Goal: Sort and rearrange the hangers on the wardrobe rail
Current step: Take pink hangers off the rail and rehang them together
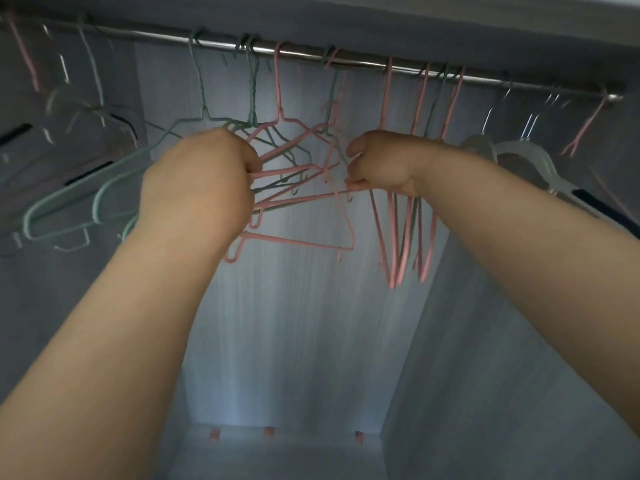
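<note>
1. Head view, the only one: the rail [363,62] runs across the top with hangers hooked all along it.
2. The left hand [201,174] has its fingers curled tight round a few bars of the tangle [298,242], a pink and green mess hanging mid-rail.
3. The right hand [384,161], just right of the tangle, is curled too and pinches the end of a pink bar.
4. Green hangers [62,206] splay out on the left.
5. A pink bunch [394,258] hangs straight down by the right wrist, and white hangers [519,150] sit further right.
</note>
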Demonstrator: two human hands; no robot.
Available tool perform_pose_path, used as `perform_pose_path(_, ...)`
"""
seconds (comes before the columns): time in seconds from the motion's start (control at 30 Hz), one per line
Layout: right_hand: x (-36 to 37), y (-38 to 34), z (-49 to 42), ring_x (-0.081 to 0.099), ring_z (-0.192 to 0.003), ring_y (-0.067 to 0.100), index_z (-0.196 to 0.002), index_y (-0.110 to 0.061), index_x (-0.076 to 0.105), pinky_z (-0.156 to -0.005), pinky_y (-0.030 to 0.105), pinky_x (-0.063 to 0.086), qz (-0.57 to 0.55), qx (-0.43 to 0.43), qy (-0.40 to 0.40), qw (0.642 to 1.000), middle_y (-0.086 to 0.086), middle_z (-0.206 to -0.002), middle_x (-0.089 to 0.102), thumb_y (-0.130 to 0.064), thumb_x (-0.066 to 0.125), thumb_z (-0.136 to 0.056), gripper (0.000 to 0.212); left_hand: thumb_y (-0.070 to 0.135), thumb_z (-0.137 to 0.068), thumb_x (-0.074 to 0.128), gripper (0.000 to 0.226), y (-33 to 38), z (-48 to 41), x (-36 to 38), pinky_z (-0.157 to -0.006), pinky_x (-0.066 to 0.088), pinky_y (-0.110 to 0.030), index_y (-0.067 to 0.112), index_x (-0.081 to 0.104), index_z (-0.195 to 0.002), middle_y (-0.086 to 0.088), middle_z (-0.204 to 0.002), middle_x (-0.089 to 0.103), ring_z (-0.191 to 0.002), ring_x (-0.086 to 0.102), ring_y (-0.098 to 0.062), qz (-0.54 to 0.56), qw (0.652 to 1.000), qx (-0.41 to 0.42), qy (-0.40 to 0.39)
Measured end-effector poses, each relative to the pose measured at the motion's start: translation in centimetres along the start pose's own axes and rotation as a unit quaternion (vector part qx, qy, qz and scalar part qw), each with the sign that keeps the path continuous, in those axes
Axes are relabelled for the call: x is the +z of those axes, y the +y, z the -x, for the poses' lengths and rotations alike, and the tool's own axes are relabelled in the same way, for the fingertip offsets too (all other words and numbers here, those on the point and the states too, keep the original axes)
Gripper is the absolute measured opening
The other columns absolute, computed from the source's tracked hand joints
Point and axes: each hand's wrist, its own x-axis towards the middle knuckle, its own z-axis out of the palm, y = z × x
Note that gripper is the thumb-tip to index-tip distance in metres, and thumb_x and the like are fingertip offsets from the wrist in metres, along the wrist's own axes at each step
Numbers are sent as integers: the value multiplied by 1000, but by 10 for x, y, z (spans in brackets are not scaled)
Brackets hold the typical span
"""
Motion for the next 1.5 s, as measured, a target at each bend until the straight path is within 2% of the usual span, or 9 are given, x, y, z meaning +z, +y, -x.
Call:
perform_pose_path(0.3,36,0,32,44,-122,20,-141,0,30,-103,28,42,-79,-9,-57,995,11,-145,34,-9,56,-91,57,17,-83,62,19,-49,63,-17,-71,48,-36,32,70,-91,-3,-76,61,-77,58,-31,66,996,-52,-8)
perform_pose_path(0.43,61,5,43,43,-128,29,-142,-2,31,-110,37,36,-2,-17,-101,995,13,-145,39,-27,63,-86,69,16,-82,63,15,-73,88,-33,-48,38,-21,27,71,-85,6,-55,50,-46,47,-7,127,989,-70,-26)
perform_pose_path(0.6,86,16,61,45,-127,23,-140,-15,37,-110,35,35,22,-69,-144,987,6,-141,45,-27,59,-88,57,16,-81,64,46,-109,112,-47,-38,30,-6,55,63,-56,-4,-53,52,-41,45,-1,194,975,-96,-49)
perform_pose_path(0.83,86,20,76,48,-85,14,-126,-23,53,-79,18,37,-79,-111,-142,980,1,-96,49,-16,60,-88,39,21,-80,65,38,-148,116,-50,-41,24,-13,59,63,-74,3,-52,54,-47,39,-9,165,979,-75,-95)
perform_pose_path(0.97,97,16,91,46,-79,11,-91,-21,61,-74,17,40,-171,-147,-149,963,-6,-81,52,-22,54,-92,7,14,-79,67,45,-143,113,-48,-42,26,-9,58,64,-75,14,-57,57,-48,43,-6,163,980,-45,-101)
perform_pose_path(1.13,94,8,113,45,-56,9,-79,-21,60,-61,21,50,-204,-170,-188,945,-2,-66,49,-21,45,-97,23,9,-79,66,52,-135,111,-39,-56,32,3,58,62,-62,21,-64,67,-61,54,15,156,981,-58,-98)
perform_pose_path(1.27,79,14,130,34,-42,3,-87,-21,66,-44,16,39,-219,-147,-207,942,-8,-49,37,-26,45,-97,24,36,-75,65,8,-101,100,-40,-82,36,-9,41,67,-82,17,-97,67,-82,55,19,223,965,-8,-137)
perform_pose_path(1.37,81,18,136,27,-37,4,-86,-16,66,-39,15,25,-272,-74,-219,934,-11,-42,32,-27,43,-98,29,39,-80,63,36,-57,77,-36,-91,46,-24,31,55,-114,6,-111,59,-98,57,-6,291,953,62,-64)
perform_pose_path(1.5,82,15,130,23,-36,4,-86,-13,64,-34,13,22,-331,-16,-189,924,-10,-40,30,-29,40,-99,31,31,-87,57,53,4,44,-25,-85,34,-7,32,34,-135,1,-124,43,-104,44,-7,277,944,180,-26)
